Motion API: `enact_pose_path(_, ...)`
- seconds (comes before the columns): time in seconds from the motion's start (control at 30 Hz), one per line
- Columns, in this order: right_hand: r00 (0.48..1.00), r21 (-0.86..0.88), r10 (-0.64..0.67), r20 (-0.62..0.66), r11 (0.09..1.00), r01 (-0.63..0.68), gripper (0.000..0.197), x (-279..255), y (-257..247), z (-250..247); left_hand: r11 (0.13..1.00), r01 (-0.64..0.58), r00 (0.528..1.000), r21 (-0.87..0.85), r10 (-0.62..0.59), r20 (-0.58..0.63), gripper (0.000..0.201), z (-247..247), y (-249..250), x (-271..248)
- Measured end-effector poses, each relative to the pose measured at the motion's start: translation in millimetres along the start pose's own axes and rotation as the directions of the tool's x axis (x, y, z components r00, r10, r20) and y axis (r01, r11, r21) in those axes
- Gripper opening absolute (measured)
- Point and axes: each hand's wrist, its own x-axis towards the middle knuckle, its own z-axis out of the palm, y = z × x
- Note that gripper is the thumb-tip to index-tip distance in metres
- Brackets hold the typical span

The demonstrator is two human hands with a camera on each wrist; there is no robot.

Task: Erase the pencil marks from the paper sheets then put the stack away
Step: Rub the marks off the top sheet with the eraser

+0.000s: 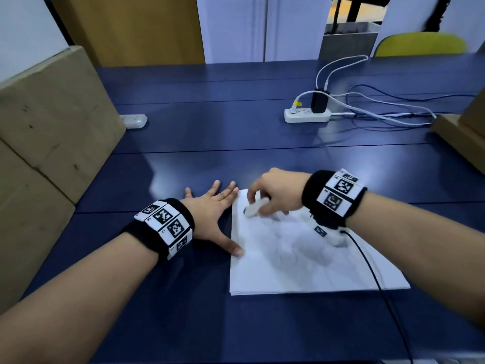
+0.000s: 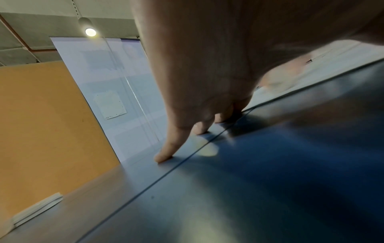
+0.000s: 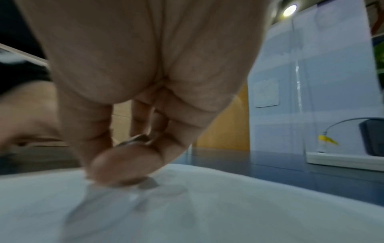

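A thin stack of white paper sheets (image 1: 301,264) lies on the dark blue table (image 1: 210,132), with faint grey pencil marks across the top sheet (image 3: 187,213). My right hand (image 1: 273,198) pinches a white eraser (image 1: 254,209) and presses its tip onto the sheet's far left corner. My left hand (image 1: 212,214) lies flat with fingers spread, the thumb on the stack's left edge, the other fingers (image 2: 166,152) on the table. In the right wrist view the eraser is mostly hidden behind my curled fingers (image 3: 124,164).
A large cardboard box (image 1: 47,143) stands along the left. A white power strip (image 1: 307,115) with a black charger and several cables sits at the back right. Another cardboard piece (image 1: 462,132) lies at the right edge. A small white object (image 1: 133,121) rests beside the box.
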Motion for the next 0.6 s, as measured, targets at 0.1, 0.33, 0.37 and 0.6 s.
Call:
enact_pose_path(0.1, 0.988, 0.008, 0.09, -0.127, 0.996, -0.09, 0.017, 10.6, 9.0, -4.2, 1.0, 0.004, 1.0, 0.0, -0.004, 0.004, 0.15, 0.1, 0.0, 0.1)
enact_pose_path(0.33, 0.99, 0.057, -0.07, 0.12, 0.996, 0.064, 0.02, -11.2, -8.0, 8.0, 1.0, 0.007, 1.0, 0.016, -0.007, 0.002, 0.15, 0.0, 0.4, 1.0)
enact_pose_path(0.37, 0.997, 0.027, -0.046, 0.066, 0.999, 0.044, 0.021, -6.4, -6.1, 5.1, 1.0, 0.006, 1.0, 0.011, -0.007, 0.005, 0.15, 0.1, 0.3, 1.2)
enact_pose_path(0.6, 0.999, 0.053, 0.033, -0.039, 0.998, -0.031, 0.018, -0.8, 6.8, -1.8, 1.0, 0.007, 1.0, 0.01, -0.007, 0.012, 0.15, -0.9, -0.2, 1.0)
